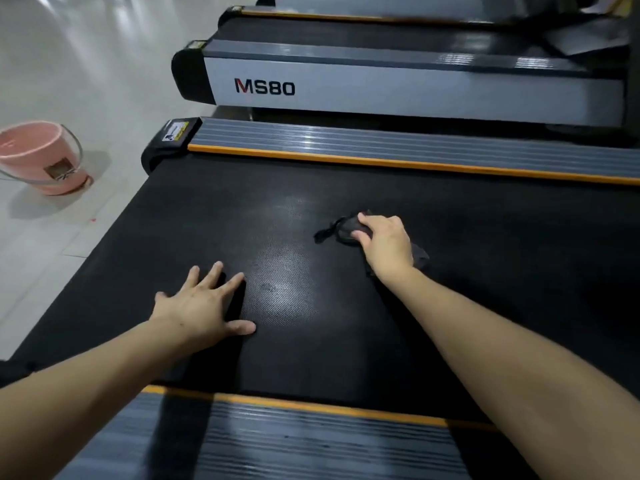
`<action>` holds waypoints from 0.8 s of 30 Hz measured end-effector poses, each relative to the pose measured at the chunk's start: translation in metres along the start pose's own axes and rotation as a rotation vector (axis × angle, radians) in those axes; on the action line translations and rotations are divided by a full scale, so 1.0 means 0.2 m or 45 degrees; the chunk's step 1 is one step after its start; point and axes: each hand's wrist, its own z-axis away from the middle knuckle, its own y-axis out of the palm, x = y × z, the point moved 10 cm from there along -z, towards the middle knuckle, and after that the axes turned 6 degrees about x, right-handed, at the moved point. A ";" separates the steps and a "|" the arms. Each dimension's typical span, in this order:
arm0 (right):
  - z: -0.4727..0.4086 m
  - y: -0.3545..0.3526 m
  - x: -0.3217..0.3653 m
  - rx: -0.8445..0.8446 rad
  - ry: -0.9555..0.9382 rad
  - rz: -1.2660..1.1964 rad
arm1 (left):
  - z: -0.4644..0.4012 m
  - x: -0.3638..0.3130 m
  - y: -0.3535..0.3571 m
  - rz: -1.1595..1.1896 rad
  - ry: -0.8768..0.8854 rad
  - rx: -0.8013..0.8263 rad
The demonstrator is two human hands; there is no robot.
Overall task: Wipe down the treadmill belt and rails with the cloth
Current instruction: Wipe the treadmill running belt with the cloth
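Glossy pale floor (86, 81); pink bucket (41, 157); neighbouring MS80 treadmill (381, 88).

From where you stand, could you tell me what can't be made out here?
- Cloth: mostly hidden under the right hand, head view.
- Pink bucket: its contents are out of sight, and the frame's left edge cuts it off.
- Yellow label on the far rail: too small to read.

a gym: treadmills (398, 81) in a row on pale floor (86, 64).
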 end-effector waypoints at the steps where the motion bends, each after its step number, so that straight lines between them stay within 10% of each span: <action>1: 0.01 0.01 0.01 -0.010 -0.007 -0.003 | -0.03 0.04 0.00 0.035 -0.014 0.017; 9: 0.65 0.06 0.39 0.223 -0.883 -0.036 | -0.08 0.08 0.10 0.204 -0.038 0.094; 17: -0.04 0.10 0.15 -0.029 -0.017 0.173 | -0.06 0.08 0.09 0.155 -0.025 0.071; 24: 0.64 0.14 0.52 0.203 -0.842 0.037 | -0.05 0.09 0.07 0.096 -0.001 0.056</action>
